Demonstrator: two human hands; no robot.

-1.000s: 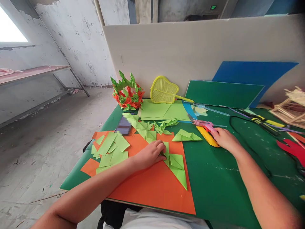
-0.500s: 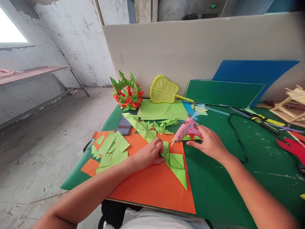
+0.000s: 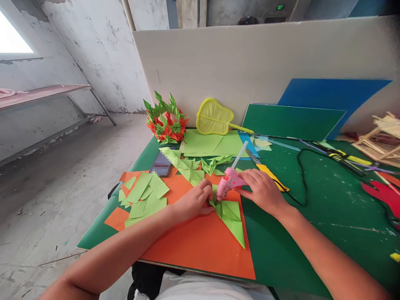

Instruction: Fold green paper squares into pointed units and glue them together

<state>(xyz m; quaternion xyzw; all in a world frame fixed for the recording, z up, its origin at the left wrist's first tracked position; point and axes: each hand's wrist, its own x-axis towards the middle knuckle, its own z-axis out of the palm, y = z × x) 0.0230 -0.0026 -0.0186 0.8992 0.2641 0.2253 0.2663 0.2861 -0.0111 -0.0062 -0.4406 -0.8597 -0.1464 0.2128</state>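
Observation:
My right hand (image 3: 262, 189) grips a pink hot glue gun (image 3: 228, 183), with a clear glue stick (image 3: 240, 155) poking up from its back. The gun tilts down, its nozzle at a folded green paper piece (image 3: 231, 211); whether the tip touches is hidden. My left hand (image 3: 196, 200) pinches that piece at its upper left end, fingers closed. Beneath lies an orange sheet (image 3: 200, 250). More folded green paper (image 3: 187, 168) and a leafy green paper piece (image 3: 214, 166) lie just beyond my left hand.
Green paper scraps (image 3: 146, 204) lie to the left. At the back stand a red-and-green paper crown (image 3: 167, 125) and a yellow fan (image 3: 215, 117). A yellow-handled cutter (image 3: 271, 177) and a black cord (image 3: 304, 179) lie right. A grey board (image 3: 250, 62) rises behind.
The glue gun has moved left and down, from beside the folded green paper to right over it, and tilted steeper. The cutter behind it now shows. My left hand stays put.

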